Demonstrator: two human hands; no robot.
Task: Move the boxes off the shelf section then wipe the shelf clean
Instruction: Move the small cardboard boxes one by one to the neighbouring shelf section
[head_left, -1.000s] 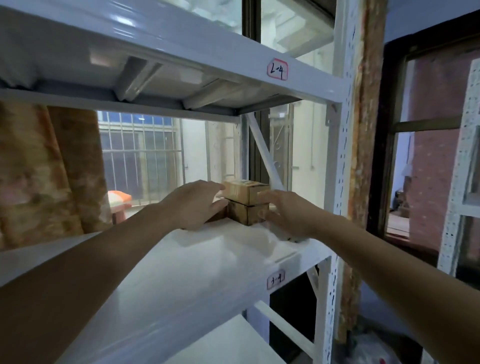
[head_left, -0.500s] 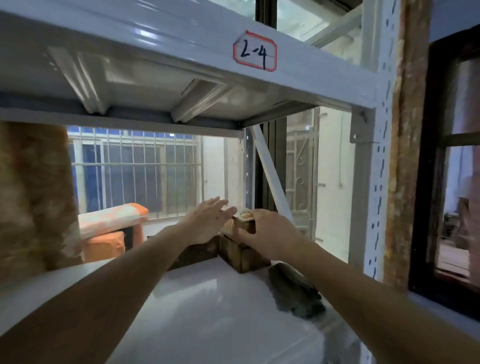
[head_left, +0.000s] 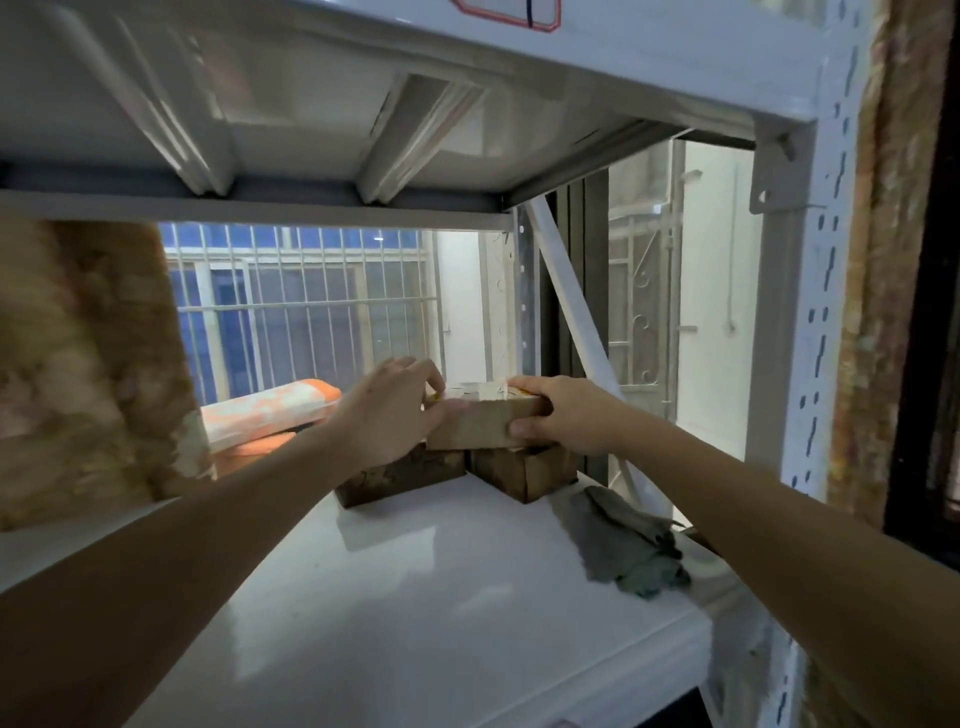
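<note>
A small cardboard box rests on top of two darker boxes, one on the left and one on the right, at the back of the white shelf. My left hand grips the top box's left end and my right hand grips its right end. A crumpled grey cloth lies on the shelf near the right edge, under my right forearm.
The upper shelf hangs low overhead. A white upright post and a diagonal brace bound the right side. Behind the shelf are a barred window, an orange and white bundle and a brown curtain.
The camera has moved closer to the shelf. Both hands have closed on the ends of the top box, which now looks slightly raised and turned broadside.
</note>
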